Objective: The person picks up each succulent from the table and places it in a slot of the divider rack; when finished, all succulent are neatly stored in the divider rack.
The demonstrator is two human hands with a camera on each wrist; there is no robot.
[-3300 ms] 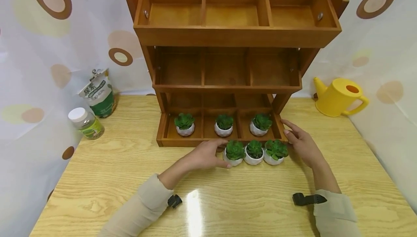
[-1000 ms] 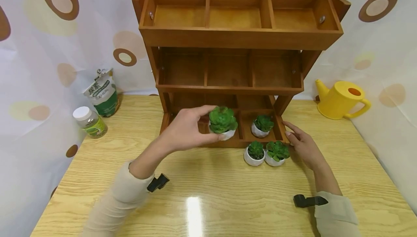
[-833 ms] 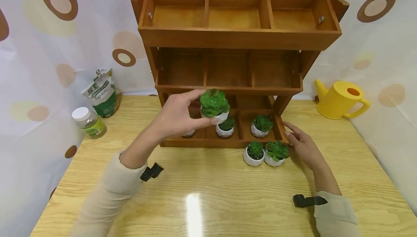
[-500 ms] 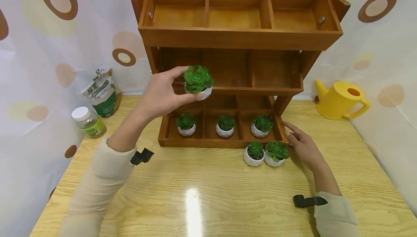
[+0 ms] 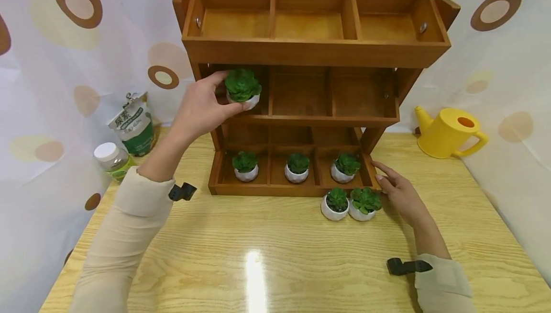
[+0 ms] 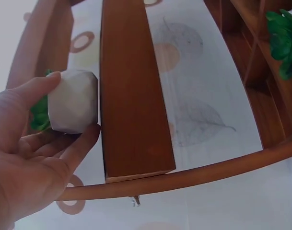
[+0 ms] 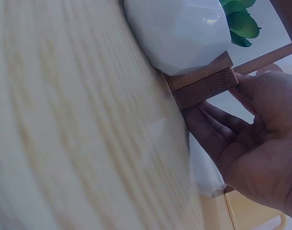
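Note:
My left hand (image 5: 200, 107) grips a potted succulent (image 5: 242, 85), thumb and fingers around its white faceted pot. It is at the left compartment of the middle tier of a brown wooden shelf (image 5: 301, 120); in the left wrist view the white pot (image 6: 74, 101) is close beside a wooden board. My right hand (image 5: 400, 191) holds the shelf's lower right front corner, with wood between thumb and fingers in the right wrist view (image 7: 261, 129). Three potted succulents (image 5: 297, 174) stand in the bottom tier, one per compartment. Two more, one a small succulent (image 5: 335, 210), stand on the table before it.
A yellow watering can (image 5: 447, 131) stands right of the shelf. At the left are a green-and-white pouch (image 5: 135, 128) and a white-lidded jar (image 5: 113, 160), partly behind the left forearm. A patterned cloth hangs behind the wooden table (image 5: 301, 255).
My left hand took the leftmost succulent from the front row and carried it up and left to the middle tier. The right hand has stayed at the shelf's corner.

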